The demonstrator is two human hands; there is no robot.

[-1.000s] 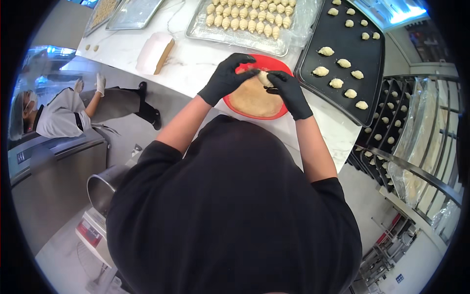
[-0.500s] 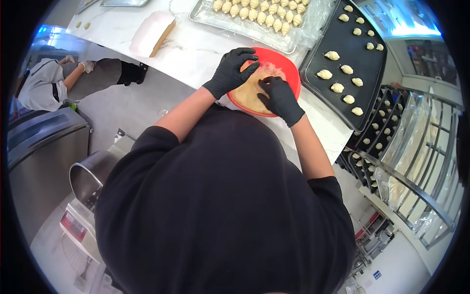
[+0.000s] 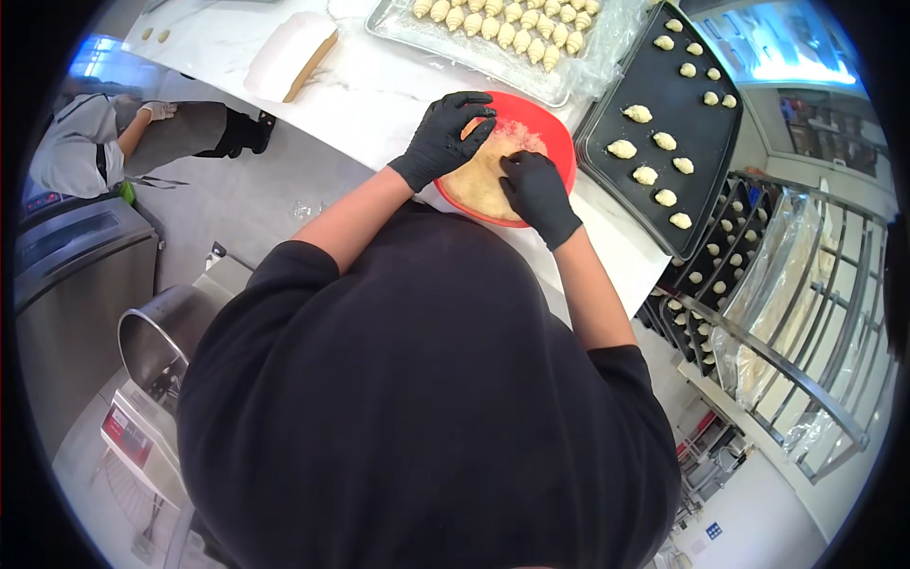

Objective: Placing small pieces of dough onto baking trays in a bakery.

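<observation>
There you were, both black-gloved hands working over the red bowl (image 3: 559, 142), which sat at the near edge of the white table (image 3: 379, 104)! Your left hand (image 3: 439, 137) was at the bowl's left side, thumb and fingers parted in a loose curve, the bowl's inside showing through the gap. Your right hand (image 3: 540, 194) came over the right side, fingers bent down to the tan, crumbly layer (image 3: 479, 185) inside; I couldn't tell whether they had hold of anything, since the glove hid what lay beneath. A paler, pinkish patch (image 3: 517, 133) showed toward the far side of that layer. Just to your right, the black tray (image 3: 701, 128) carried pale, coated dough pieces (image 3: 646, 175), spaced well apart. On the far side, a metal tray (image 3: 445, 47) held close-set rows of rolled dough (image 3: 488, 28), with clear plastic (image 3: 611, 43) bunched at its right. Farther left lay a pink-topped block (image 3: 289, 52) with a brown side, and beyond it two little dough balls (image 3: 155, 35). Off to the left, away from the table, stood a co-worker in grey (image 3: 76, 152), while a metal rack (image 3: 806, 379) filled your right.
</observation>
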